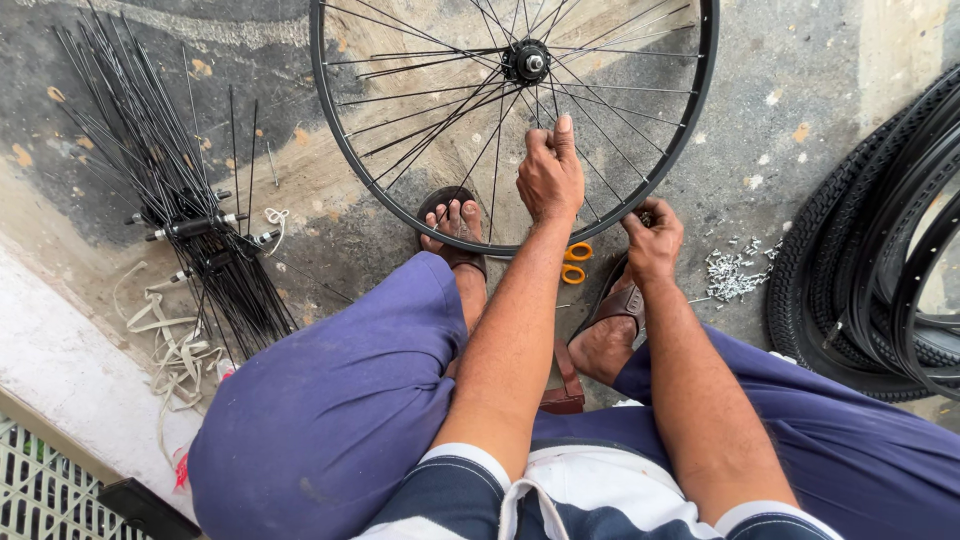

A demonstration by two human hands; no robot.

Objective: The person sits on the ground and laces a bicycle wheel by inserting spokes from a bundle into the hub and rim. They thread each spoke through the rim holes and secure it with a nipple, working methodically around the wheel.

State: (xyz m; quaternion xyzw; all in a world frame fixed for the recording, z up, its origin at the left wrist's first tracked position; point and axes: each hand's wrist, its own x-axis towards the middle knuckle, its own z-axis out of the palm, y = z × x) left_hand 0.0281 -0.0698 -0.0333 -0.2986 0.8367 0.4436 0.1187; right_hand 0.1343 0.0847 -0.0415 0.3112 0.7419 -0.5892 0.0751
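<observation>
A black bicycle wheel rim (335, 140) with thin spokes and a hub (527, 62) lies flat on the concrete floor in front of me. My left hand (549, 172) reaches inside the rim and pinches one spoke between thumb and fingers. My right hand (653, 240) is closed at the rim's near right edge, fingers curled around something small that I cannot make out. My feet in brown sandals rest against the rim's near side.
A bundle of loose black spokes and hubs (180, 215) lies at the left, with white ties (170, 345) beside it. Small silver nipples (730, 275) are scattered at the right. Black tyres and rims (880, 260) are stacked at far right. Orange-handled scissors (575, 262) lie under the rim.
</observation>
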